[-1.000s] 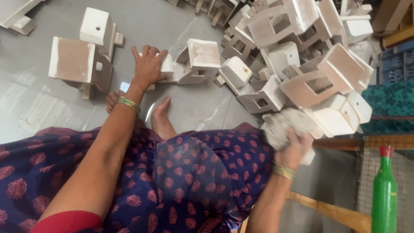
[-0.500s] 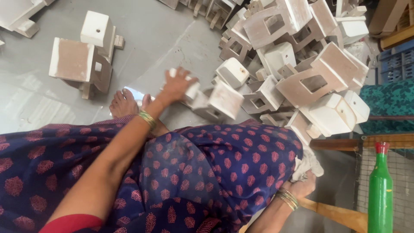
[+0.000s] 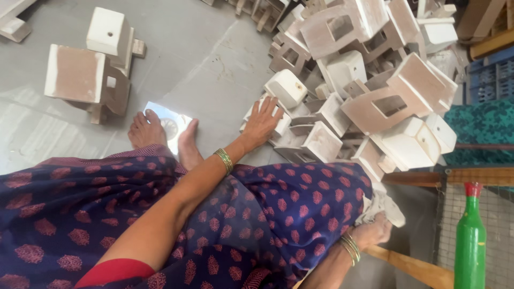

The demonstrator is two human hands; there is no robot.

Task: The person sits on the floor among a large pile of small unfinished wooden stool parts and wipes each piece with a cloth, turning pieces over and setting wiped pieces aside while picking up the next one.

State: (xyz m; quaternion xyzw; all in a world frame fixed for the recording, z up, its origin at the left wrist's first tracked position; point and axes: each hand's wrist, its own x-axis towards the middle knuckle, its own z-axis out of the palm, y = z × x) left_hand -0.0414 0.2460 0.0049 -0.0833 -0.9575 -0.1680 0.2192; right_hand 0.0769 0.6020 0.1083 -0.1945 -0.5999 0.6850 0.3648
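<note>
The left hand point(image 3: 262, 122) now lies flat, grip released, on a white wooden block point(image 3: 267, 120) at the pile point(image 3: 369, 80) edge. The right hand point(image 3: 372, 233), lowered below the pile, stays clenched on a cloth point(image 3: 383, 206).

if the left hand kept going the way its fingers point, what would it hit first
The left hand already rests on a small white block. Going straight on, up and right, it would probably meet the rounded white block at the pile's edge next, though depth is unclear.

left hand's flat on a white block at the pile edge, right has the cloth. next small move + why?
Probably close the left hand around the small white block and lift it clear. The palm lies flat on it with fingers spread, no grip yet, while the right hand already holds the cloth by the knee.
</note>
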